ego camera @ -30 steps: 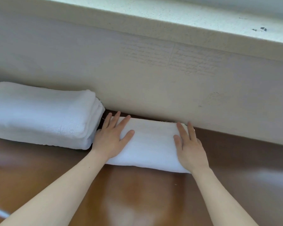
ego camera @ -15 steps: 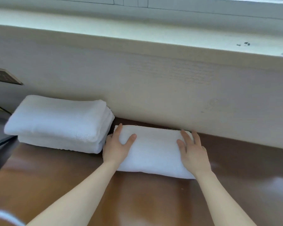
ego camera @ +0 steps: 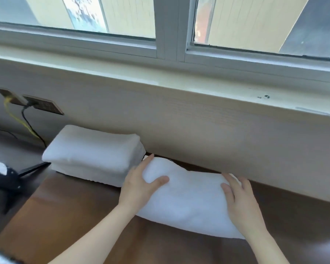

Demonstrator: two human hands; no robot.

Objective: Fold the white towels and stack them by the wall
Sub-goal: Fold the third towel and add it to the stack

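Two white towels, already folded, lie one on the other as a stack at the middle left of the frame. It rests on the brown bench, close against the pale wall.

Just to the right of this stack, in the lower middle of the frame, is the folded towel that I handle. It is white, thick and soft, folded into a long bundle that lies along the foot of the wall. Its shape is bent: the left end stands higher and bulges, and the right end lies low. The left end is almost touching the stack.

My left hand grips the left end, with the thumb on top and the fingers reaching round the far side. My right hand lies flat on the right end, the fingers straight and pressing the cloth, not curled.

At the upper part of the frame a window sill runs under a window. At the left, a wall socket has a black cable plugged in, with a yellow cable beside it.
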